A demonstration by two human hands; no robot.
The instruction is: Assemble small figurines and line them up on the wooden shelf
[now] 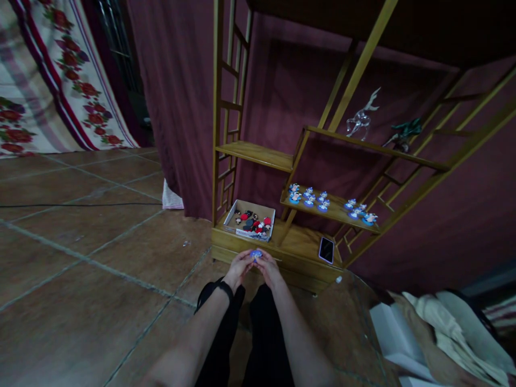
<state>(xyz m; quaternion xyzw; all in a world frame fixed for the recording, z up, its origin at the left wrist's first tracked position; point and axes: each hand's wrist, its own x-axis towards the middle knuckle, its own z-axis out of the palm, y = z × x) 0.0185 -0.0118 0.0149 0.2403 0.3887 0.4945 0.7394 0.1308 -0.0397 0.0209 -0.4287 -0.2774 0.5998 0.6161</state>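
Observation:
Between my two hands is a small purple-blue figurine [255, 255], held in front of the wooden shelf unit. My left hand [240, 264] has its fingers closed on the figurine's left side. From the other side, my right hand [267, 265] grips it with fingertips close to those of the left. Just beyond them, a shallow cardboard box [231, 219] on the lower ledge holds several red, black and white figurines. Similar small blue and purple figurines [309, 200] stand in groups on the shelf at the right.
A smartphone [326, 250] lies on the lower ledge at the right. Higher up stand a clear deer ornament [359, 122] and a dark green ornament [404, 134]. White boxes [397, 330] and cloth sit at the lower right. A black cable [80, 205] crosses the tiled floor.

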